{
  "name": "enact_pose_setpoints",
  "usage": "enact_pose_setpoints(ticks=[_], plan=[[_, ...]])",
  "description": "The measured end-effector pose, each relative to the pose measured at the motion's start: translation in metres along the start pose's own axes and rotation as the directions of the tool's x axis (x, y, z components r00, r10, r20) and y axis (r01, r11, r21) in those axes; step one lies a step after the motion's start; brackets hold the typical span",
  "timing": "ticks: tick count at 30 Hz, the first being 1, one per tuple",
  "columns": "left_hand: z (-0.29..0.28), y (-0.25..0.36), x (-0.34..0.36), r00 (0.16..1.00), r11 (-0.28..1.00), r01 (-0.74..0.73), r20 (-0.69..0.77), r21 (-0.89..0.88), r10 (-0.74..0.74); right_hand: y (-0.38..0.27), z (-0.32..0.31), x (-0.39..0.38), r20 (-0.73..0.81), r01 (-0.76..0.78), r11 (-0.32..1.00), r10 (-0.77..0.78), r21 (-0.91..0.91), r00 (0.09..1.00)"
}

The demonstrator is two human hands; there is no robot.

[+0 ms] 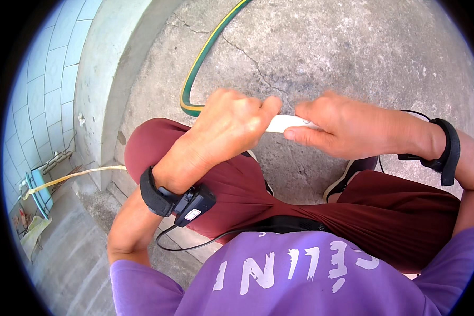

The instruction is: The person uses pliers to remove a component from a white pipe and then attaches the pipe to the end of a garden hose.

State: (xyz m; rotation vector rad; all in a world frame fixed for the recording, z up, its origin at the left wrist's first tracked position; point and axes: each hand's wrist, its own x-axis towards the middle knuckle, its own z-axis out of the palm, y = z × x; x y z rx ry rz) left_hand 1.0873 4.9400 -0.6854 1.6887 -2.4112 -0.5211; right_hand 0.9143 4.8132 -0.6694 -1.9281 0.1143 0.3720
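Note:
Both my hands are raised in front of my knees, about a short white rod-like piece point(285, 123). My left hand point(231, 118) is closed in a fist at its left end, with the back of the hand up. From the right, my right hand point(334, 124) pinches the other end between thumb and fingers; it looks slightly blurred. A green hose with a yellow stripe point(190, 84) bends and disappears behind my left hand. Whether it joins the white piece or that fist also grips it, I cannot tell.
Cracked concrete floor point(353, 47) lies beneath. On the left stand a low concrete ledge point(105, 68) and a tiled wall point(47, 84). A pale yellow hose point(79, 173) runs from my left knee to a light-blue object point(41, 192). A black cable point(195, 246) hangs from my left wrist device.

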Motion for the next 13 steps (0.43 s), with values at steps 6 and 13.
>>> enact_pose_setpoints(ticks=[6, 13], plan=[[-0.004, 0.003, -0.001, 0.995, 0.996, -0.085, 0.052, -0.001, 0.085, 0.002, 0.002, 0.000, 0.461, -0.541, 0.660, 0.315, 0.521, 0.829], [-0.024, -0.002, 0.031, 0.953, 1.000, 0.002, -0.303, -0.024, -0.009, 0.001, -0.029, -0.005, 0.200, -0.378, 0.768, 0.321, 0.518, 0.926]])
